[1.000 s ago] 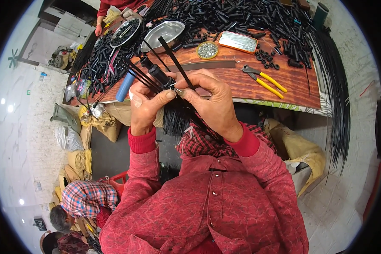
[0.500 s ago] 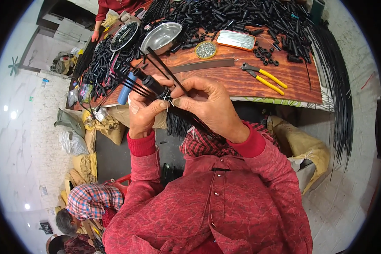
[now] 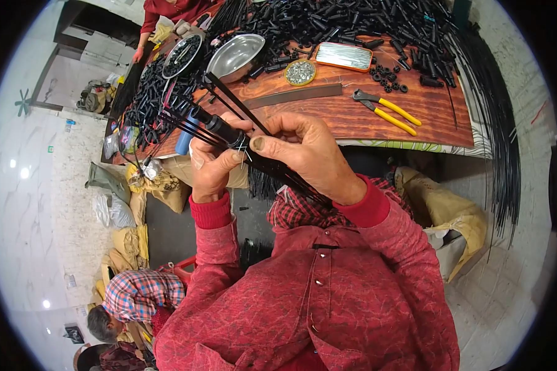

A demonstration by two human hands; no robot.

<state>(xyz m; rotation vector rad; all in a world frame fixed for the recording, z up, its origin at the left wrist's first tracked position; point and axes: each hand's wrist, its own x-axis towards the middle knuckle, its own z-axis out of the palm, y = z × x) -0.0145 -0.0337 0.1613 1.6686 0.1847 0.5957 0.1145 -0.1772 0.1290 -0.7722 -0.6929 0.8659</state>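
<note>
A black plastic umbrella runner point(image 3: 220, 127), tube-shaped, is tilted up to the left in front of my chest. Closed round its lower end is my left hand point(image 3: 210, 173), thumb pressed near the collar. Thin black umbrella ribs point(image 3: 195, 131) fan out beside the runner, and a dark bundle of them hangs toward my lap. Fine silvery wire ends point(image 3: 242, 150) stick out at the collar. With thumb and forefinger, my right hand point(image 3: 315, 151) pinches a long black rib point(image 3: 236, 102) against the collar; the fingertips partly hide the joint.
Yellow-handled pliers point(image 3: 395, 115), a flat metal bar point(image 3: 297, 96), a dish of small metal bits point(image 3: 300, 72) and a tray of wire pins point(image 3: 344, 57) lie on the wooden table point(image 3: 439, 123). Behind are a steel bowl point(image 3: 236, 55) and heaped black parts. Another person point(image 3: 143, 294) sits lower left.
The runner and ribs have tilted slightly in my hands, and the wire ends now show more plainly. Both hands keep their grip; the whole view has shifted a little.
</note>
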